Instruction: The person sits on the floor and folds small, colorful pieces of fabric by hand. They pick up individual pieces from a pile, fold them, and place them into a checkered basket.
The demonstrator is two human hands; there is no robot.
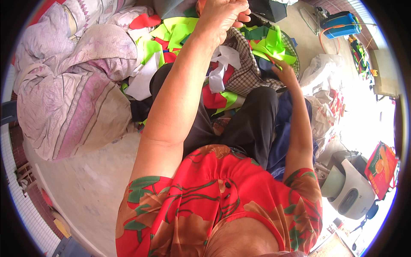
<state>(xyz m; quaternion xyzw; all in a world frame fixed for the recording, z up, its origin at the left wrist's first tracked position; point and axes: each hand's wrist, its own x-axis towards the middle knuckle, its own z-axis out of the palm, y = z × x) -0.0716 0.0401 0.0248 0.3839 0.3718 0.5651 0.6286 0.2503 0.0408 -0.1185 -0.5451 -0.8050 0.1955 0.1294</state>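
My left hand (222,15) is raised far forward at the top of the view, fingers closed around a piece of fabric whose shape is mostly hidden by the hand. My right hand (283,70) reaches down into a pile of bright green fabric scraps (269,45) lying on a checked cloth (246,68), fingers pinching a scrap. White strips (222,64) and red scraps (214,99) lie over my dark trousers (252,124). More green and red scraps (171,36) spread to the left.
Large stuffed sacks of pale pink patterned cloth (72,90) fill the left. A blue box (340,23) sits top right, white plastic bags (323,81) on the right, a grey-white machine (349,184) and an orange carton (381,169) lower right. Concrete floor (90,184) lower left.
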